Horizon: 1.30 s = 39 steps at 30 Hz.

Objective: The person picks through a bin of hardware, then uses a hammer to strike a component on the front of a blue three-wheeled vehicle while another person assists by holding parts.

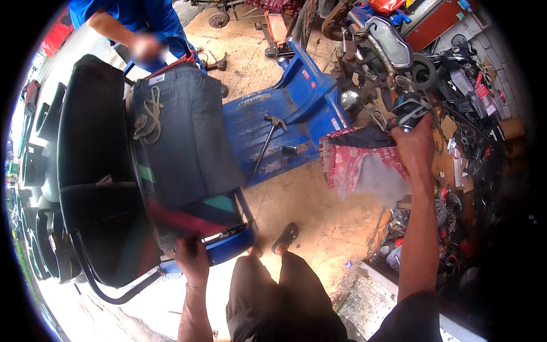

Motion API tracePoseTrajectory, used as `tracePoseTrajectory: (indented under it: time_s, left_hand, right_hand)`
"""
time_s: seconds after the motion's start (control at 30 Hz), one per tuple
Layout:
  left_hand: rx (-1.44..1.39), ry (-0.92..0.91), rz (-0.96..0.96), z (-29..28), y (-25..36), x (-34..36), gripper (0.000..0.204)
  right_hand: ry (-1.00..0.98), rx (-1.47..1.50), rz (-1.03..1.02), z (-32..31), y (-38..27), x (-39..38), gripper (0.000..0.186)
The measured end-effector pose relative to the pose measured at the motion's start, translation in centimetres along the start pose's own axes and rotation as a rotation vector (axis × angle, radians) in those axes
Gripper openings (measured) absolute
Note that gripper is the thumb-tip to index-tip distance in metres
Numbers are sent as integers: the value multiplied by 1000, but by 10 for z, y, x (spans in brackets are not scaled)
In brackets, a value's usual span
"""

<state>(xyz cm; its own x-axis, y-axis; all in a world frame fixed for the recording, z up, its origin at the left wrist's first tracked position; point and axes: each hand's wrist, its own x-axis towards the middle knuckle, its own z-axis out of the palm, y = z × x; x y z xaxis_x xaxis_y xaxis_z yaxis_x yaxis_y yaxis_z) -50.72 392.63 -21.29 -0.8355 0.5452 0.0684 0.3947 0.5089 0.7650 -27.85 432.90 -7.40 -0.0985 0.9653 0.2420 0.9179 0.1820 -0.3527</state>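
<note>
My left hand grips the lower edge of the padded seat of a blue vehicle, fingers curled by its frame. A black backrest stands beside the seat, and a loose pale cord lies on top. My right hand is closed on a dark object with metal and grey straps, too cluttered to name. A red patterned cloth hangs by that hand, partly hazy. The vehicle's blue floor panel holds a claw hammer.
A person in blue stands across the seat. Motorbike handlebars, a tire and piled parts crowd the right. A red floor jack sits behind the blue panel. My legs and sandal are on the concrete floor.
</note>
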Motion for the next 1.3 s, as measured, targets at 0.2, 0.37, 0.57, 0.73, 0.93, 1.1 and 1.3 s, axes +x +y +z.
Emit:
tracePoseTrajectory:
  time_s: [0.2, 0.37, 0.57, 0.73, 0.93, 1.1, 1.3]
  left_hand:
    - [-6, 44, 22, 14, 8, 1, 14]
    - [95, 43, -2, 10, 6, -2, 15]
    - [243, 54, -92, 15, 14, -2, 14]
    - [382, 158, -114, 19, 17, 1, 19]
    - [-21, 277, -60, 80, 110, 15, 12]
    - [-876, 117, -415, 188, 183, 73, 10]
    - [-1149, -153, -528, 271, 196, 121, 12]
  right_hand:
    - [-27, 36, -168, -46, 47, 50, 57]
    - [-171, 127, -244, -53, 69, 87, 56]
    - [-321, 192, -342, -75, 93, 141, 53]
    - [-368, 181, -360, -86, 94, 152, 63]
    - [315, 126, -405, -83, 45, 24, 48]
    - [-720, 913, 4, 67, -12, -68, 40]
    - [-741, 1269, 540, 165, -34, -28, 36]
